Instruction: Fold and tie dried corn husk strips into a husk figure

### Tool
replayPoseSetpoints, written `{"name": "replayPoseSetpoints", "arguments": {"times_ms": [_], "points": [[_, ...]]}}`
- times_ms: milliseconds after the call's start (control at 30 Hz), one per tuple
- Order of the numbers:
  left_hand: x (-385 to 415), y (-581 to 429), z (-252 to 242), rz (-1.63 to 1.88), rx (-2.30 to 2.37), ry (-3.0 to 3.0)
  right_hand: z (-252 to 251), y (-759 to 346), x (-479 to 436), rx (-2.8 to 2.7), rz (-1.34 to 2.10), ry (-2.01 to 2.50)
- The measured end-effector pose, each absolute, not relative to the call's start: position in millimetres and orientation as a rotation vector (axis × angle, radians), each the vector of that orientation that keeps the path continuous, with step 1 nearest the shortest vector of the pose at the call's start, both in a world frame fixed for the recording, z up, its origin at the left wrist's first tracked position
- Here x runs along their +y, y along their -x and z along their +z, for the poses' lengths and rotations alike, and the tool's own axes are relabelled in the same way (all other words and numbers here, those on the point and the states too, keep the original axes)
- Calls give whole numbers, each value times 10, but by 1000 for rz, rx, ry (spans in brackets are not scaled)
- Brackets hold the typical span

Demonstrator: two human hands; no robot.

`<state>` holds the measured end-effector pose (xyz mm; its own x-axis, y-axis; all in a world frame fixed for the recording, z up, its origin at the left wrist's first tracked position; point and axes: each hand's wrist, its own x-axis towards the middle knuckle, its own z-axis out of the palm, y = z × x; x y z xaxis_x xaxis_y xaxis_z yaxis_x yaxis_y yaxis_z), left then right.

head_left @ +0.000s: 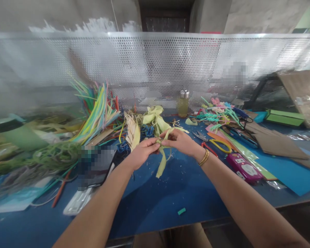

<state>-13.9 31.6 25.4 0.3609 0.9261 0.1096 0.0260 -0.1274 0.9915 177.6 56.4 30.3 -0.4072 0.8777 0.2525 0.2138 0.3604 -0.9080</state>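
In the middle, above the blue table, both my hands pinch a pale green corn husk strip. The fingertips of my left hand are closed on it at a dark little knot or tie. My right hand grips it close by, fingers bent, a gold bracelet on the wrist. One end of the strip hangs down, while another sticks up over the right hand. Just beyond lie more pale green husks and dry cream husks. Yellow-and-red-handled scissors lie right of my right hand.
On the left are bundled coloured strips, green cord and a partly blurred phone. A glass jar stands at the back before a perforated metal panel. To the right lie a magenta box, cardboard and coloured paper.
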Motion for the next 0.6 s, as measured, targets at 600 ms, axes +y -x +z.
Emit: {"name": "replayPoseSetpoints", "arguments": {"times_ms": [600], "points": [[362,138,283,1340,953,-1349,240,-1620,569,-1441,1223,835]]}}
